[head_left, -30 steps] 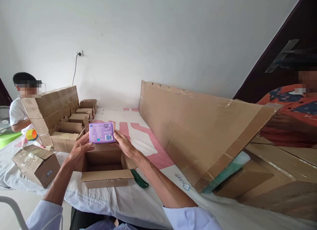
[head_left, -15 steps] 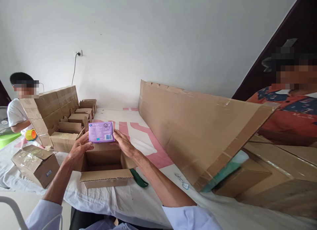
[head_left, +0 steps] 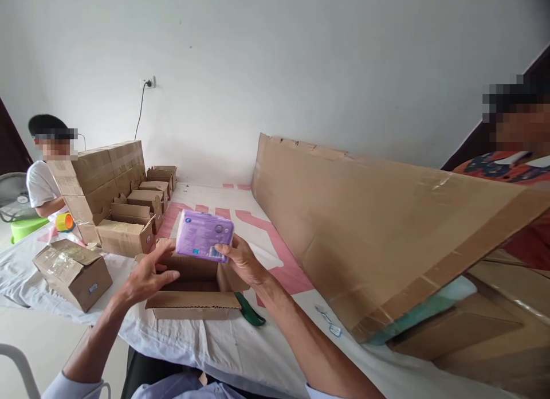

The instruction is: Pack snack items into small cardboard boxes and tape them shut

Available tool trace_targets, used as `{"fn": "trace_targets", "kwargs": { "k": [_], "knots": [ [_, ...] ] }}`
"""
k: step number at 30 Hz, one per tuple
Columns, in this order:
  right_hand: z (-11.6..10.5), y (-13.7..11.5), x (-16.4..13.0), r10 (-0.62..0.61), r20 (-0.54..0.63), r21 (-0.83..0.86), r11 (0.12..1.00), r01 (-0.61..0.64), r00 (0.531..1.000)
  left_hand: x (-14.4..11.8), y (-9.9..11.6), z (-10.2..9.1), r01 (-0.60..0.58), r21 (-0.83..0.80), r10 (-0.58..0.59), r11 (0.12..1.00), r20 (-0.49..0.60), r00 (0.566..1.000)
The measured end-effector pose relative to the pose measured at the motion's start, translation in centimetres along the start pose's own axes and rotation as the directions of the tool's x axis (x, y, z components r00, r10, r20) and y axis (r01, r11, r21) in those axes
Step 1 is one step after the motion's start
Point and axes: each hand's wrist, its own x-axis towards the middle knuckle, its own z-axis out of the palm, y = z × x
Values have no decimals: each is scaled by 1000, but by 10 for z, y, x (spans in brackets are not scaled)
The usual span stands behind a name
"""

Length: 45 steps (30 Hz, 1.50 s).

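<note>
A flat purple plastic-wrapped pack with printed text and a barcode is gripped at its right edge by my right hand. It is held tilted over an open cardboard box. My left hand hovers at the box's left side, fingers apart, just off the pack and holding nothing. The box's front flap is folded outward, and its inside looks bare where I can see it. Beside its right front corner lies a dark green object, partly hidden by the box flap.
A taped carton sits at left. Behind it are stacked cartons and a row of open boxes. A large upright cardboard sheet blocks the right side. Two people are nearby: a white sleeve left, a red shirt right.
My left hand has let go of the purple pack and dropped lower, fingers spreading. My right hand has shifted the pack right and tilted it. The whole view has turned slightly left.
</note>
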Motion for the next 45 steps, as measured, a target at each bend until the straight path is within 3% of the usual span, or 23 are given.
{"fn": "trace_targets", "kwargs": {
  "k": [3, 6, 11, 15, 20, 26, 33, 41, 45],
  "knots": [
    [-7, -7, -6, -37, -101, 33, 999, 41, 994, -24, 2, 4, 88, 421, -141, 903, 97, 985],
    [-14, -10, -10, -59, -162, 33, 997, 65, 985, -37, 4, 14, 33, 649, -222, 760, 212, 952],
    [-25, -5, -17, -79, -216, 44, 995, 90, 973, -38, 11, 31, -47, 771, -251, 635, 263, 932],
    [-34, -3, -21, -119, -282, 16, 992, 129, 952, -39, 22, 23, -92, 803, -249, 589, 288, 925],
    [-41, -4, -20, -162, -344, 8, 984, 176, 925, -47, 37, 5, -122, 763, -222, 634, 331, 917],
    [-48, -1, -8, -146, -379, 47, 983, 177, 914, -48, 36, 15, -176, 635, -185, 752, 460, 868],
    [-56, -1, 0, -164, -374, -46, 986, 158, 913, -41, 17, 23, -193, 589, -86, 784, 412, 907],
    [-28, -34, 0, -236, -261, -145, 968, 203, 936, -16, 6, 38, -192, 669, -59, 718, 333, 941],
    [-18, -44, -9, -240, -238, -210, 959, 191, 941, -16, 10, 35, -160, 571, -27, 805, 305, 952]
  ]
}}
